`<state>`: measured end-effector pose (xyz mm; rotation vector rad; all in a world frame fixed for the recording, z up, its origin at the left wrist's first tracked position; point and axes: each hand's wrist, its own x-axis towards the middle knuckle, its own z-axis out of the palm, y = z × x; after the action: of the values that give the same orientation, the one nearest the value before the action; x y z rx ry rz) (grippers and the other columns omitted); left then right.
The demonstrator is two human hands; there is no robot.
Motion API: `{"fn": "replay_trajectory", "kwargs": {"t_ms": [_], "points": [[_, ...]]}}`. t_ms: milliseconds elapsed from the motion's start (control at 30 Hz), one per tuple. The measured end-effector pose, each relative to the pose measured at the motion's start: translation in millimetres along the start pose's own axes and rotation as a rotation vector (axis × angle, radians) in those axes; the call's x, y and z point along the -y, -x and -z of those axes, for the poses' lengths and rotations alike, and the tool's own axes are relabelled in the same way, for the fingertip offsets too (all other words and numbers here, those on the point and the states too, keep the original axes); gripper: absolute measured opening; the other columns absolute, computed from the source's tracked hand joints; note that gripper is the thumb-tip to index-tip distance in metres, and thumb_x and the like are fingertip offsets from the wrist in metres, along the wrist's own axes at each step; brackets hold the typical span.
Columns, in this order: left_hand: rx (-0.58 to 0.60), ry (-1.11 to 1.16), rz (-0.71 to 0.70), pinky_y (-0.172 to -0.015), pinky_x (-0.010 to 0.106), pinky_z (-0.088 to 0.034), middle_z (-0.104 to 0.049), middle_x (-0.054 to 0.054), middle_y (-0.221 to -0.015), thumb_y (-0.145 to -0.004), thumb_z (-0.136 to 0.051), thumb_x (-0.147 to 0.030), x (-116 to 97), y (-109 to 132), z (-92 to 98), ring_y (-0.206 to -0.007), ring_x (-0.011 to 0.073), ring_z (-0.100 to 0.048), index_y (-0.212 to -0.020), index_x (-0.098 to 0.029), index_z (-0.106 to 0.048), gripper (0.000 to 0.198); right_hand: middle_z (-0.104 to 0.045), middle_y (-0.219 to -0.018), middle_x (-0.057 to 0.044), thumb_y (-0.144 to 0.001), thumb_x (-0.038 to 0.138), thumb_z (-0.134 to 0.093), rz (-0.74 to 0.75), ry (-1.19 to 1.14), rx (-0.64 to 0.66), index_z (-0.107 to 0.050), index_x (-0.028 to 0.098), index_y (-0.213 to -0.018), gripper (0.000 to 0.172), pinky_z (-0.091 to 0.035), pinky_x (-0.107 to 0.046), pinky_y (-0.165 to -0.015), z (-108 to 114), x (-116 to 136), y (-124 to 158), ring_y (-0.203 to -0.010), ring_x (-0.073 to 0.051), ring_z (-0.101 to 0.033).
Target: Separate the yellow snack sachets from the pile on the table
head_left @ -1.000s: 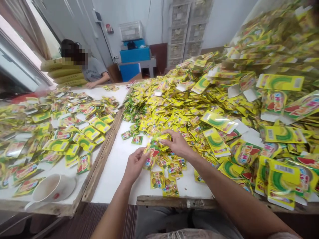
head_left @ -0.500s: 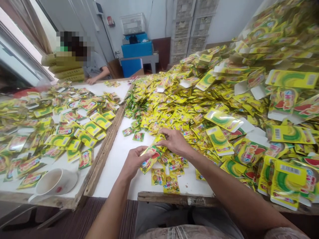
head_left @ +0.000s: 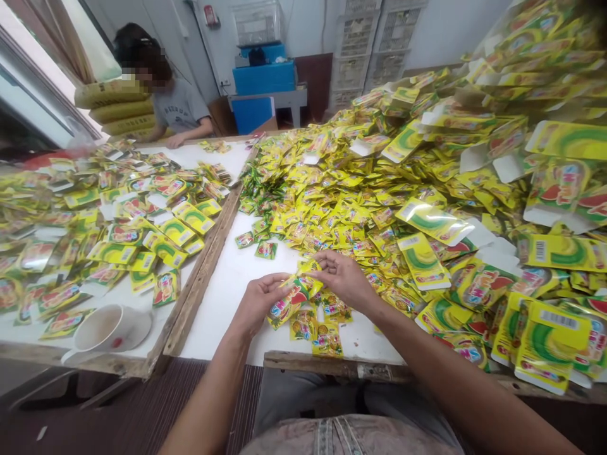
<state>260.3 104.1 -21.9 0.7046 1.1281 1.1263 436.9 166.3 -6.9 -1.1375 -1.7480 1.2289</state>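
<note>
Holding printed carton (head_left: pixel 288 306) in left hand (head_left: pixel 256 302), pinching yellow piece (head_left: pixel 308 268) at its far end with right hand (head_left: pixel 348 282) (exact item, can't tell); over tabletop (head_left: pixel 213 338) near front edge, seemingly tilted to offer that end rightward.

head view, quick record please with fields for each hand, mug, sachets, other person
left hand: holds a printed packet
right hand: fingers at the packet's upper end, exact grip unclear
mug: white, on the left table, by its near edge
sachets: heaped beyond both hands, mostly yellow, some green
other person: grey shirt, at the left table's far side
</note>
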Motion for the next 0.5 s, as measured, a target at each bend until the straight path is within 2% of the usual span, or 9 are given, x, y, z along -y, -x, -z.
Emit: {"fn": "replay_trajectory", "kwargs": {"t_ms": [100, 267, 367, 500], "points": [[-0.004, 0.041, -0.019, -0.065, 0.026, -0.052, -0.073, 0.006, -0.076, -0.059, -0.079, -0.028, 3, 2, -0.1, -0.068, 0.0178, -0.068, -0.092, -0.012, -0.068, 0.038, -0.049, -0.068, 0.003, -0.065, 0.039, -0.068, -0.021, -0.062, -0.021, -0.052, 0.018, -0.083, 0.031, -0.041, -0.025, -0.057, 0, -4, 4, -0.061, -0.011, -0.048], [-0.011, 0.097, 0.024, -0.062, 0.026, -0.052, -0.073, 0.008, -0.074, -0.054, -0.082, -0.028, -1, 6, 1.0, -0.064, 0.0184, -0.068, -0.089, -0.011, -0.069, 0.041, -0.045, -0.063, 0.007, -0.059, 0.036, -0.073, -0.089, -0.153, 0.107, -0.048, 0.019, -0.090, 0.044, -0.038, -0.024, -0.054, 4, -3, 2, -0.056, -0.009, -0.044], [0.000, 0.126, 0.039, -0.061, 0.024, -0.052, -0.073, 0.008, -0.073, -0.053, -0.083, -0.026, -2, 6, 1.2, -0.062, 0.0169, -0.068, -0.088, -0.010, -0.069, 0.041, -0.044, -0.064, 0.007, -0.061, 0.032, -0.071, -0.029, -0.028, 0.096, -0.047, 0.020, -0.086, 0.036, -0.036, -0.023, -0.054, 5, 1, 4, -0.057, -0.009, -0.043], [-0.059, 0.109, 0.047, -0.060, 0.024, -0.053, -0.073, 0.007, -0.071, -0.051, -0.083, -0.023, 2, 5, -1.8, -0.060, 0.0162, -0.067, -0.087, -0.010, -0.069, 0.040, -0.044, -0.059, 0.008, -0.066, 0.023, -0.064, 0.004, 0.140, 0.087, -0.048, 0.021, -0.084, 0.025, -0.033, -0.022, -0.052, 0, 7, 9, -0.054, -0.009, -0.042]]}}
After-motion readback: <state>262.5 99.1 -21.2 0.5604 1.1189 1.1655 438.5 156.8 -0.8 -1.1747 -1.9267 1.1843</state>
